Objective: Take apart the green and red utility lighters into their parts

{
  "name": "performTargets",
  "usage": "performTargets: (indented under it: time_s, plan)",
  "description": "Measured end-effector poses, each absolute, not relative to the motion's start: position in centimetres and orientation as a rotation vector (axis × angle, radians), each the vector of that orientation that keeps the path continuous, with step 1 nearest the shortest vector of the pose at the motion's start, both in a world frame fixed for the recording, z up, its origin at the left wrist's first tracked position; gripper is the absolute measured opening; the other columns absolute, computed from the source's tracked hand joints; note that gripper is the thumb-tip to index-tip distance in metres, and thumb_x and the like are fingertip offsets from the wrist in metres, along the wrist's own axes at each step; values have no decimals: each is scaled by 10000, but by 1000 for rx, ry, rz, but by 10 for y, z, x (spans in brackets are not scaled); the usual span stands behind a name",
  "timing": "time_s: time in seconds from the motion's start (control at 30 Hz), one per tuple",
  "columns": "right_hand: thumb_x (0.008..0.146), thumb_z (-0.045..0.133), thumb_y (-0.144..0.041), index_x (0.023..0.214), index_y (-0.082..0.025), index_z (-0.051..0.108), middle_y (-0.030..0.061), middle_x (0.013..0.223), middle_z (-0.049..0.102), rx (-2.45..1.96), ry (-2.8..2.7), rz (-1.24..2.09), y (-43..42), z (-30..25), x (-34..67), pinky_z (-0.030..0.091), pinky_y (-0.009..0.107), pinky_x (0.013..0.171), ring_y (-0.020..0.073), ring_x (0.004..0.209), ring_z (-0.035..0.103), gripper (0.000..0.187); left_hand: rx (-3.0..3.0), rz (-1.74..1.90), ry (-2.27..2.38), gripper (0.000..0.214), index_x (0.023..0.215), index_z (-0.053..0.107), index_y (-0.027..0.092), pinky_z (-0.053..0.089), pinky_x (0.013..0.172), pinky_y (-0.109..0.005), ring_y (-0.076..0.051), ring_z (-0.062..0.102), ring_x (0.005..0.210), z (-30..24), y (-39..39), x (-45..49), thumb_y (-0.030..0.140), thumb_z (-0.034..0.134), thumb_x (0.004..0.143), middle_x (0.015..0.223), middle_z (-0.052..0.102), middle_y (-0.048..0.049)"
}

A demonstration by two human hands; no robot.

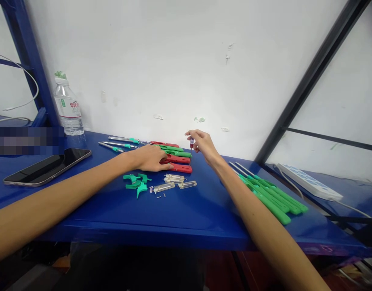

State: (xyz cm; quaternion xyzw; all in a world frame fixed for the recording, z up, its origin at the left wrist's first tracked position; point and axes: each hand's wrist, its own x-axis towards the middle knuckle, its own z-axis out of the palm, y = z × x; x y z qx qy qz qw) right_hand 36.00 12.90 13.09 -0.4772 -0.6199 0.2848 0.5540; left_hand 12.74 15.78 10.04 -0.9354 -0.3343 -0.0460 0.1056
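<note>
My left hand (151, 157) rests over the row of long-nosed lighters, its thumb and fingers closed on a red lighter (182, 167) at the near side. A second red lighter (182, 160) and green lighters (173, 151) lie just behind it. My right hand (200, 142) pinches a small screwdriver (191, 144) by its handle, held upright. The thin shaft points down at the handle ends of the lighters; whether its tip sits in a screw is too small to tell. In front lie green triggers (140, 188), clear fuel tanks (164, 187) and tiny screws (164, 195).
More green lighters (273, 198) lie at the right of the blue table (186, 216). A phone (48, 165) and a water bottle (69, 109) are at the left. A white power strip (310, 181) lies beyond the black post at right. The wall (161, 72) closes off the back.
</note>
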Motion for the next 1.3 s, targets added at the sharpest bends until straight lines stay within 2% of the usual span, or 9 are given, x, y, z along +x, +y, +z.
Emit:
performTargets:
  time_s: [0.13, 0.37, 0.63, 0.87, 1.1, 1.3]
  plan:
    - [1061, 616, -296, 943, -184, 765, 22, 912, 701, -1128, -1472, 669, 128, 131, 359, 381, 200, 461, 55, 507, 503, 221, -2767, -134, -985, 672, 736, 679, 220, 312, 581, -382, -237, 573, 552, 101, 157, 128, 736, 393, 1057, 663, 695, -105]
    - [1059, 599, -241, 932, -182, 760, 24, 911, 686, -1129, -1487, 659, 127, 132, 358, 374, 211, 462, 61, 508, 512, 213, -2782, -144, -991, 739, 741, 694, 221, 339, 586, -391, -244, 570, 548, 101, 158, 127, 806, 353, 1036, 675, 702, -118]
    - [1079, 612, -288, 945, -178, 760, 24, 908, 691, -1127, -1511, 657, 129, 131, 358, 368, 195, 448, 50, 491, 496, 228, -2804, -150, -997, 702, 805, 708, 214, 318, 598, -387, -233, 548, 567, 100, 160, 127, 793, 381, 1028, 703, 705, -110]
    - [1071, 662, -339, 919, -190, 752, 17, 894, 683, -1122, -1512, 667, 131, 131, 360, 376, 209, 453, 53, 492, 489, 231, -2857, -131, -1013, 723, 768, 705, 216, 338, 623, -399, -214, 509, 518, 103, 157, 128, 800, 370, 1032, 647, 675, -90]
    - [1098, 601, -288, 924, -184, 748, 25, 904, 682, -1120, -1513, 667, 132, 130, 360, 371, 211, 457, 56, 506, 478, 250, -2865, -130, -1031, 716, 725, 661, 215, 322, 602, -396, -207, 514, 521, 106, 153, 130, 790, 368, 1037, 653, 679, -94]
    - [1094, 608, -306, 944, -182, 750, 23, 910, 689, -1126, -1521, 664, 132, 130, 360, 373, 208, 458, 54, 503, 484, 241, -2865, -126, -1033, 737, 739, 685, 219, 333, 617, -403, -212, 510, 520, 106, 153, 130, 813, 358, 1027, 646, 672, -94]
